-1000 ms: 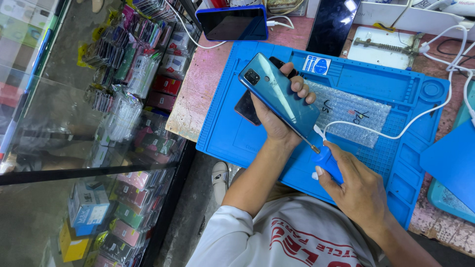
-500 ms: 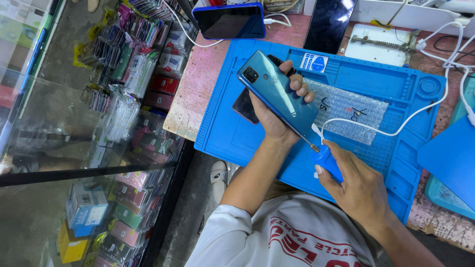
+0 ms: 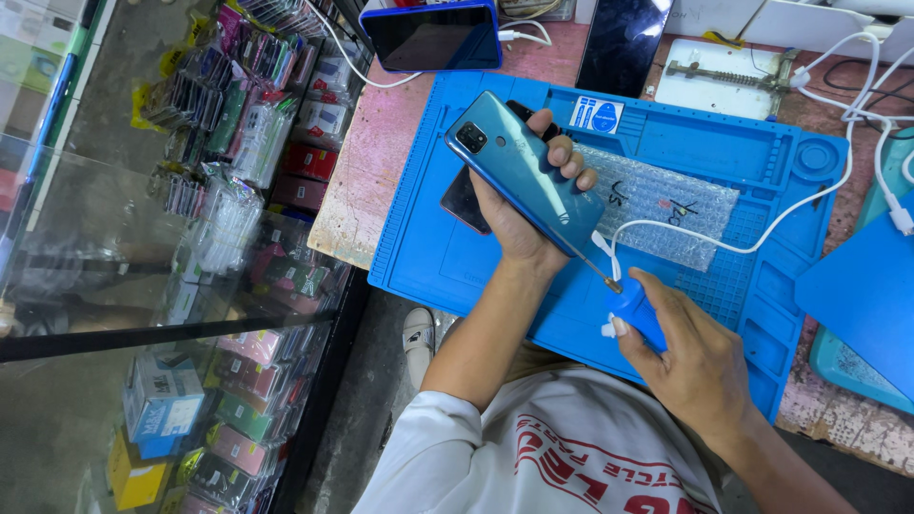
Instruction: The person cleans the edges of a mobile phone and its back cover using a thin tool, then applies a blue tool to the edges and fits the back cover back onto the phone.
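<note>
My left hand [image 3: 522, 221] grips a teal smartphone [image 3: 524, 171], back side up with the camera at its far end, held above the blue work mat [image 3: 447, 257]. A second dark phone [image 3: 464, 202] lies on the mat under that hand. My right hand [image 3: 687, 357] holds a blue-handled screwdriver [image 3: 630, 310] whose thin metal tip touches the lower edge of the teal phone. A white cable [image 3: 762, 228] runs across the mat past the phone's lower end.
A bubble-wrap sheet [image 3: 666, 205] lies on the mat. A blue-cased tablet [image 3: 430, 36], a black phone [image 3: 624, 43] and a white metal jig [image 3: 728, 71] sit at the back of the pink table [image 3: 357, 181]. A glass showcase of packaged accessories [image 3: 171, 286] stands left.
The view has shifted slightly. Both hands keep the same hold, with the screwdriver tip still at the teal phone's lower edge.
</note>
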